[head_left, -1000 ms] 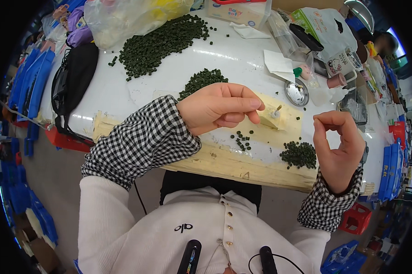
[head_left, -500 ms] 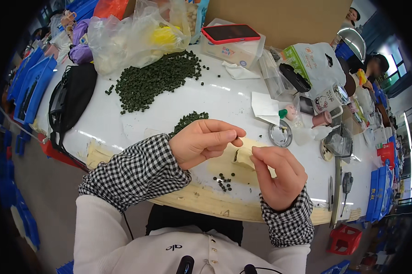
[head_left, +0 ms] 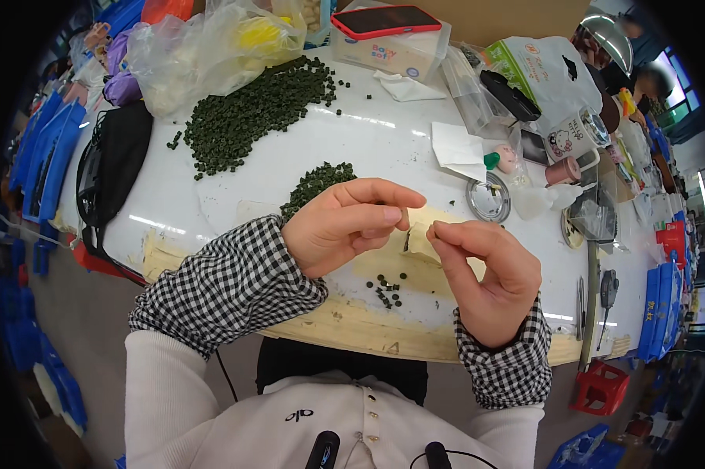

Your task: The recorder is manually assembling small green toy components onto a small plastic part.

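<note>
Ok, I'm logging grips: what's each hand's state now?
Left hand: pinched closed; can't tell if holding anything.
Right hand: pinched closed; any held piece can't be made out.

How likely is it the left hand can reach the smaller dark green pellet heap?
Likely yes: the smaller heap lies just beyond the left hand, with nothing visible in the way.
</note>
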Demonstrator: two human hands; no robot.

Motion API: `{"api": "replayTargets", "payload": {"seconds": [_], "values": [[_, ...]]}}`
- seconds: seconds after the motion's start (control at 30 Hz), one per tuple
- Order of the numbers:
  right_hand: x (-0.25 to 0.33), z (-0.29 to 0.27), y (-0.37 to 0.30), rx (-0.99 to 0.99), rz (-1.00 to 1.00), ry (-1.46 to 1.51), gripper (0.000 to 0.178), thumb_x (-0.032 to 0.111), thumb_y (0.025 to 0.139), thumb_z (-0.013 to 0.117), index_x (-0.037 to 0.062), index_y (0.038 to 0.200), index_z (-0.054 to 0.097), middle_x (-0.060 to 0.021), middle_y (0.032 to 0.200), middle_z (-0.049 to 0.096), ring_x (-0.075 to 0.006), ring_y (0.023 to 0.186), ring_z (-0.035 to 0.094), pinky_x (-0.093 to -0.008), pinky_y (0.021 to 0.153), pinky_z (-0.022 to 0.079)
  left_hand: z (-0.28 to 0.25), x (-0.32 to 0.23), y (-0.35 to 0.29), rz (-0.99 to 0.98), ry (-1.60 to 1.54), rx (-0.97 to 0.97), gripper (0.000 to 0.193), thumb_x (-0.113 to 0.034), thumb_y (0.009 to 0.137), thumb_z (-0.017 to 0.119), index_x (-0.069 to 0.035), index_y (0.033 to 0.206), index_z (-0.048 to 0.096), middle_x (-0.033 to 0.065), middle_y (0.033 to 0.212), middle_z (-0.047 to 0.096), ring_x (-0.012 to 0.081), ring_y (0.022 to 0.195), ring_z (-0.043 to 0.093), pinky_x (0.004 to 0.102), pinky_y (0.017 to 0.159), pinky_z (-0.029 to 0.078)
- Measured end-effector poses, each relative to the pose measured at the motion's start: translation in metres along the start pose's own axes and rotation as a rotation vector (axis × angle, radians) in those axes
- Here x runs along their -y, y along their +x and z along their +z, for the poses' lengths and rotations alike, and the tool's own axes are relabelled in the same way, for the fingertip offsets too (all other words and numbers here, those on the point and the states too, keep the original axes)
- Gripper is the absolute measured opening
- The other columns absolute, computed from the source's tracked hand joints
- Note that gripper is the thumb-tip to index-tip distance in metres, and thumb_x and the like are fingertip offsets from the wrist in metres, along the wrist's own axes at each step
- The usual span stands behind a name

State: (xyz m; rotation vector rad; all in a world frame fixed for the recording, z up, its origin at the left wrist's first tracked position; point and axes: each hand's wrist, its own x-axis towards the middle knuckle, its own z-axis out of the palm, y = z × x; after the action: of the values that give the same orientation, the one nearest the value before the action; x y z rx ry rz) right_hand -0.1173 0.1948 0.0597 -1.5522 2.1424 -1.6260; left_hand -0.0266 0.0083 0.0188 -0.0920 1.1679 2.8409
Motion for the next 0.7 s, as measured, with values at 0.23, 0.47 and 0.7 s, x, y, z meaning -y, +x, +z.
{"api": "replayTargets", "payload": {"seconds": [0.23,0.47,0.7], "values": [[0.001,0.004,0.000,0.024,0.115,0.124,0.014,-0.006,0.081,0.067,-0.0030,0.094,0.066,-0.0102,0.088,0.066,-0.0165,0.080,0.067,-0.0251,0.071,0.054,-0.004,0.006,-0.003,0.010,0.038,0.083,0.017,-0.004,0.089,0.061,-0.005,0.106,0.062,0.0060,0.090,0.067,0.0044,0.064,0.045,0.0199,0.056,0.034],[-0.001,0.009,-0.002,0.019,0.192,0.204,0.013,-0.005,0.082,0.065,-0.0049,0.095,0.065,-0.0110,0.090,0.065,-0.0156,0.082,0.066,-0.0256,0.075,0.055,-0.004,0.011,-0.005,0.078,0.116,0.040,0.015,-0.004,0.087,0.064,-0.005,0.102,0.064,0.0058,0.091,0.066,0.0060,0.066,0.047,0.0207,0.056,0.037],[-0.001,0.012,-0.002,0.020,0.249,0.263,0.012,-0.006,0.083,0.062,-0.0054,0.095,0.064,-0.0111,0.092,0.064,-0.0160,0.083,0.067,-0.0256,0.076,0.055,-0.002,0.012,-0.004,0.136,0.272,-0.039,0.012,-0.006,0.088,0.064,-0.004,0.100,0.064,0.0060,0.089,0.067,0.0055,0.067,0.049,0.0202,0.056,0.037]]}}
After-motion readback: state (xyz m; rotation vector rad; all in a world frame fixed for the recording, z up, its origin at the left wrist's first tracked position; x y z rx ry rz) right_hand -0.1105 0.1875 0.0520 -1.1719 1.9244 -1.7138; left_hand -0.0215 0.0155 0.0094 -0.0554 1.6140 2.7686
